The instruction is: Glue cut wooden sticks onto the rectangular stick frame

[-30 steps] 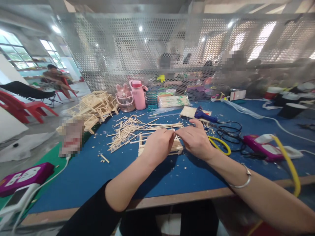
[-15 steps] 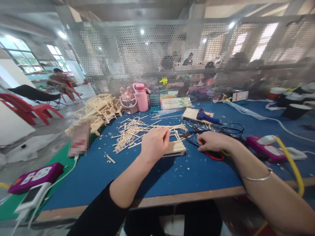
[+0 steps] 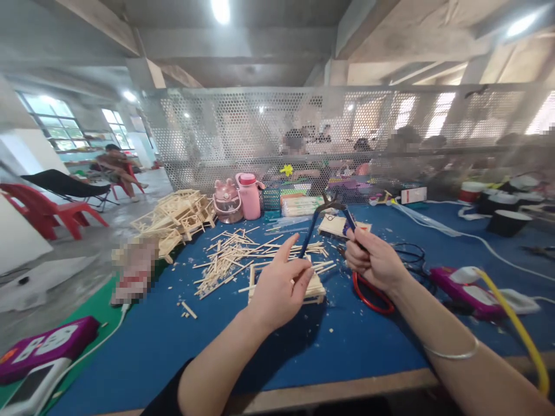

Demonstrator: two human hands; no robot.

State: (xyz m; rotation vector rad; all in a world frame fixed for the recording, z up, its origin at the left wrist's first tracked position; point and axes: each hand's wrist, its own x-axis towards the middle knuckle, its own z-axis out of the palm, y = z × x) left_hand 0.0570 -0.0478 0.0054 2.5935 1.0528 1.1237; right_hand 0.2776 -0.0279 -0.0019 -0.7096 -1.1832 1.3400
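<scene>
My right hand (image 3: pixel 375 260) is closed round one handle of blue-handled pliers (image 3: pixel 309 234). The jaws point up and away, and the handles are spread wide. The other handle slants down toward my left hand (image 3: pixel 280 289), its lower end close behind the fingers. My left hand has its index finger stretched out and its thumb apart from the bent fingers. It is over a small frame of wooden sticks (image 3: pixel 314 292), hiding part of it; whether it touches the frame I cannot tell. Loose thin wooden sticks (image 3: pixel 225 263) are heaped just beyond.
Finished-looking stick models (image 3: pixel 177 216) are piled at the left. A pink bottle (image 3: pixel 250 199) and a pink cup (image 3: pixel 227 202) stand at the back. A red loop handle (image 3: pixel 373 294) lies by my right hand. Purple power strips (image 3: pixel 459 292) with cables flank the blue table.
My right hand has lifted the pliers off the table, and their handles have swung apart. My left hand has loosened from a closed shape to one with the index finger raised. The view has tilted up.
</scene>
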